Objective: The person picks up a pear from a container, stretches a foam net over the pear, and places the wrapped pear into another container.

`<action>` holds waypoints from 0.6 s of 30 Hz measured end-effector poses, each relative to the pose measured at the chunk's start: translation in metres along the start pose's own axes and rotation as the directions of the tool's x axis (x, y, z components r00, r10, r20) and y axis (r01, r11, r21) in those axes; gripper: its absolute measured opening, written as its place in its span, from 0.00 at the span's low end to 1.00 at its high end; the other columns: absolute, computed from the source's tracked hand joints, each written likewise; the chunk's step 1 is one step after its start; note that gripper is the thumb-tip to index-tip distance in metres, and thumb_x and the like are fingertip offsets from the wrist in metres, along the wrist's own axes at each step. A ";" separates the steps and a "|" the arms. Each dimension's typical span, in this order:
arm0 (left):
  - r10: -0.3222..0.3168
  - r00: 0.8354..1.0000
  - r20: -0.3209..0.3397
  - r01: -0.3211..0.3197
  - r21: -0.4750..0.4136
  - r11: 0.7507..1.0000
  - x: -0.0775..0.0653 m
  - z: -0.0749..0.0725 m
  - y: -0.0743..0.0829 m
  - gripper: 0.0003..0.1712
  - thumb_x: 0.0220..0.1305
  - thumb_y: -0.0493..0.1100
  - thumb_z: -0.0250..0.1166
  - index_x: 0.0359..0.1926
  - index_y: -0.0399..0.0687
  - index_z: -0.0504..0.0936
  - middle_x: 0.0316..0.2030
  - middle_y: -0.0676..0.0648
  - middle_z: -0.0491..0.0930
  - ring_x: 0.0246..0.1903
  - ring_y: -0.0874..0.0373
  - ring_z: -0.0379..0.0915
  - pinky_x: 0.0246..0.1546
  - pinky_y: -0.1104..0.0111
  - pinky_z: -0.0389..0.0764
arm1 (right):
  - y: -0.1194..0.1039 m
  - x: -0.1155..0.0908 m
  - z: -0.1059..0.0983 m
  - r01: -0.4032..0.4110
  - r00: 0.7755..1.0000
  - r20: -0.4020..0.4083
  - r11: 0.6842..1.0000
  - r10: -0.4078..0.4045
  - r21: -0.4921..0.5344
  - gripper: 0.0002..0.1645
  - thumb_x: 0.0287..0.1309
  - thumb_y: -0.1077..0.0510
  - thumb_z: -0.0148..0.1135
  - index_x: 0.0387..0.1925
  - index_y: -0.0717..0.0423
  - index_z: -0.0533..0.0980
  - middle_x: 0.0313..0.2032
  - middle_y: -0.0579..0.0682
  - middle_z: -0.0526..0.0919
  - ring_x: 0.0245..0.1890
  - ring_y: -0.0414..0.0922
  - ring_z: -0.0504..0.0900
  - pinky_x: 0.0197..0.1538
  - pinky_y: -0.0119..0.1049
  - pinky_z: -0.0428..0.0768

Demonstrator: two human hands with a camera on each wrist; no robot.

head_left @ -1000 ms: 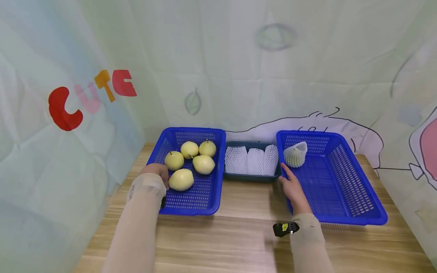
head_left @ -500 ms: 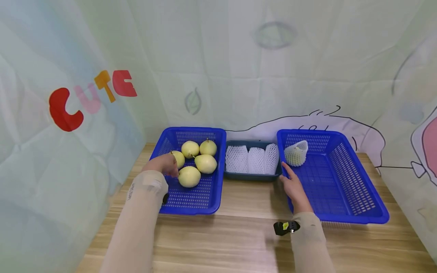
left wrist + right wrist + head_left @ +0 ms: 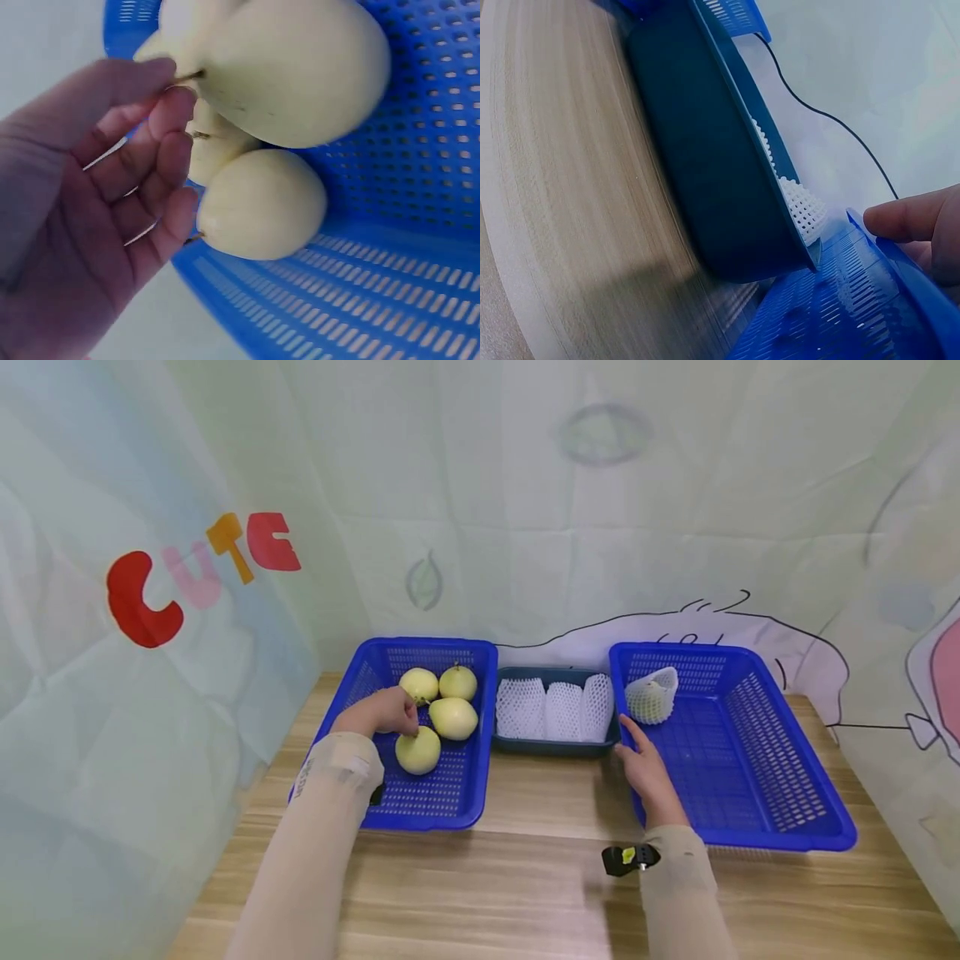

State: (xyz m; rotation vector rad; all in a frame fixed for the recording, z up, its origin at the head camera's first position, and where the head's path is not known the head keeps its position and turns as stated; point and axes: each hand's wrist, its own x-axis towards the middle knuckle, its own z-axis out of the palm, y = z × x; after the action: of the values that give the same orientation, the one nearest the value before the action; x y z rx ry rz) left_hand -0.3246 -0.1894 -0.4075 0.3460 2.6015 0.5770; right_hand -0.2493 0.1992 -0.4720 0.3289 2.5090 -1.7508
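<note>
My left hand is over the left blue basket, its thumb and forefinger pinching the stem of a pale yellow-green pear. That pear fills the top of the left wrist view, and the other fingers curl loosely beside it. Several more pears lie behind it in the basket; one is mostly hidden by the hand. My right hand holds the left rim of the right blue basket, with a digit over that rim in the right wrist view. Inside sits a pear in a white foam net.
Between the baskets stands a dark green tray with several white foam nets in it. All three containers rest on a wood-grain table, close to a printed curtain. A thin black line runs behind the tray.
My left hand has moved right and slightly up from the basket's left side to the front pear's stem. That pear has shifted right and turned. The right hand stays at the rim.
</note>
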 end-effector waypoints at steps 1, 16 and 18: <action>-0.010 1.000 0.020 0.010 -0.010 1.000 0.000 0.002 -0.001 0.09 0.50 0.39 0.68 0.30 0.43 0.75 0.26 0.50 0.72 0.27 0.56 0.65 0.29 0.66 0.68 | 0.000 0.000 0.000 -0.001 1.000 -0.001 1.000 0.001 -0.002 0.32 0.64 0.66 0.44 0.69 0.55 0.54 0.68 0.66 0.48 0.68 0.58 0.44 0.67 0.52 0.45; -0.203 0.965 0.165 0.208 -0.012 0.978 0.003 0.026 -0.011 0.52 0.46 0.54 0.73 0.69 0.56 0.55 0.66 0.36 0.54 0.62 0.34 0.50 0.55 0.40 0.57 | 0.000 0.000 -0.001 0.005 1.000 0.002 1.000 -0.005 -0.014 0.32 0.64 0.66 0.45 0.69 0.56 0.54 0.68 0.66 0.48 0.68 0.59 0.45 0.67 0.51 0.46; -0.209 0.963 0.167 0.215 -0.017 0.977 0.005 0.027 -0.011 0.49 0.46 0.54 0.73 0.67 0.56 0.58 0.65 0.37 0.56 0.61 0.36 0.52 0.55 0.41 0.58 | 0.000 0.000 -0.001 0.004 1.000 0.001 1.000 -0.004 -0.010 0.32 0.63 0.66 0.45 0.69 0.56 0.54 0.68 0.65 0.49 0.68 0.58 0.45 0.67 0.51 0.46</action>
State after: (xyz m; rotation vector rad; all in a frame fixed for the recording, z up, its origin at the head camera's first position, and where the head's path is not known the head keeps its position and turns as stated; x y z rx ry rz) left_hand -0.3173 -0.1886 -0.4361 0.0965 2.4260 0.4959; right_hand -0.2496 0.2002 -0.4720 0.3221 2.5189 -1.7386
